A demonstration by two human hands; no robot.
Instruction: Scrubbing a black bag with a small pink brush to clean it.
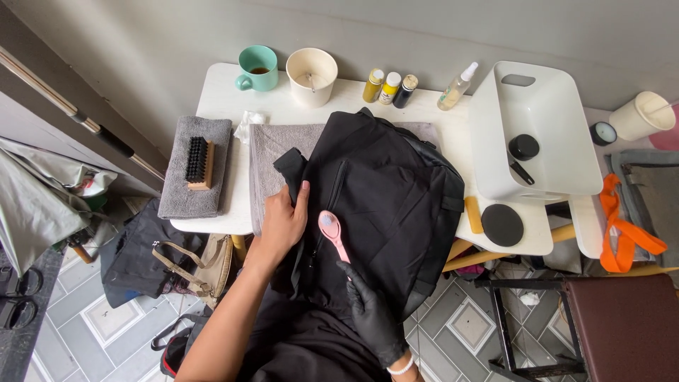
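Observation:
A black bag [389, 191] lies on a grey towel [269, 152] on the white table [226, 99] and hangs over the front edge. My bare left hand [283, 223] presses flat on the bag's left side, beside a folded black flap. My right hand [371, 311], in a black glove, grips the handle of a small pink brush [332, 230] whose head rests on the bag near its zipper.
A wooden brush [199, 163] lies on a folded grey towel [191, 198] at left. At the back stand a teal mug [258, 68], a cream cup [312, 76], three small bottles [390, 88] and a spray bottle [457, 87]. A white bin [559, 127] sits right; a brown stool [626, 325] below it.

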